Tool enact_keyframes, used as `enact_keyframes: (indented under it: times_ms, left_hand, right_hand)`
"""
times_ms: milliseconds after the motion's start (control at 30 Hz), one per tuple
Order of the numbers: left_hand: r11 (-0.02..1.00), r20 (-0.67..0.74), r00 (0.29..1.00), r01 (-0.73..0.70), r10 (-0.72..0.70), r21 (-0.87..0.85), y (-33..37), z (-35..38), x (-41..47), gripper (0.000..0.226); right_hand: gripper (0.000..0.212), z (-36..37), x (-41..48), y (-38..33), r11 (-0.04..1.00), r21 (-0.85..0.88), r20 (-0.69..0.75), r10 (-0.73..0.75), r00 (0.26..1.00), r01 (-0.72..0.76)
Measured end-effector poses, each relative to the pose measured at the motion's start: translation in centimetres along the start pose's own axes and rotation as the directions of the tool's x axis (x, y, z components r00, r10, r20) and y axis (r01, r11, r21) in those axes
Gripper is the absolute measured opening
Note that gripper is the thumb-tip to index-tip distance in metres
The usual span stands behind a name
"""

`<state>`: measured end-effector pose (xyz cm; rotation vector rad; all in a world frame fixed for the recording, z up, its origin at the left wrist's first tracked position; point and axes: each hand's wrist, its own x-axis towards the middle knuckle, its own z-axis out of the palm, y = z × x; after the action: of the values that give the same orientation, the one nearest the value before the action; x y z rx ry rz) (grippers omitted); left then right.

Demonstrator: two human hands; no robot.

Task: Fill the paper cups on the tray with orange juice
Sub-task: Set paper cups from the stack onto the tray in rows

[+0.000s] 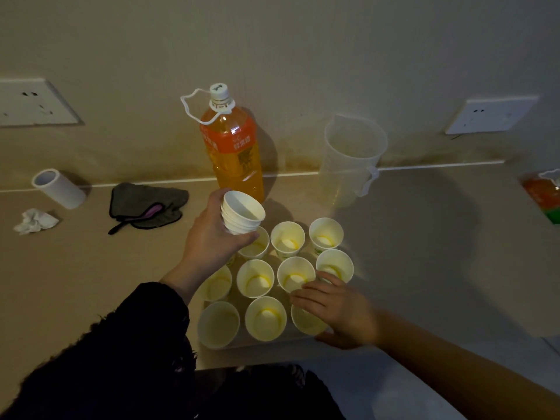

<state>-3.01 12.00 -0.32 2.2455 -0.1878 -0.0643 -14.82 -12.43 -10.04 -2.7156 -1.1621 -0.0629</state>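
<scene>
Several white paper cups stand in rows on a pale tray near the counter's front edge; they look empty, with yellowish bottoms. My left hand holds a stack of nested paper cups tilted above the tray's back left. My right hand rests over the front right cup, fingers curled around it. A capped orange juice bottle stands upright behind the tray, against the wall.
A clear plastic measuring jug stands right of the bottle. A dark cloth, a white tape roll and a crumpled tissue lie at the left. An orange carton sits at the far right edge.
</scene>
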Motion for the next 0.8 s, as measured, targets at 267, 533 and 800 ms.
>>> enact_keyframes:
  times_ms: [267, 533, 800]
  left_hand:
    - [1.0, 0.002, 1.0, -0.006, 0.006, 0.008, 0.2, -0.2, 0.0, 0.085]
    - [1.0, -0.004, 1.0, 0.002, -0.002, 0.0, 0.1, -0.5, 0.1, 0.085]
    - [1.0, -0.021, 1.0, 0.007, -0.007, -0.003, 0.3, -1.3, -0.3, 0.087]
  right_hand:
    - [0.082, 0.2, -0.3, 0.1, 0.999, 0.013, 0.034, 0.032, 0.999, -0.032]
    - [0.072, -1.8, 3.1, 0.0, 0.876, -0.048, -0.191, 0.463, 0.865, -0.48]
    - [0.072, -3.4, 8.0, -0.8, 0.715, -0.17, 0.177, 0.699, 0.693, -0.678]
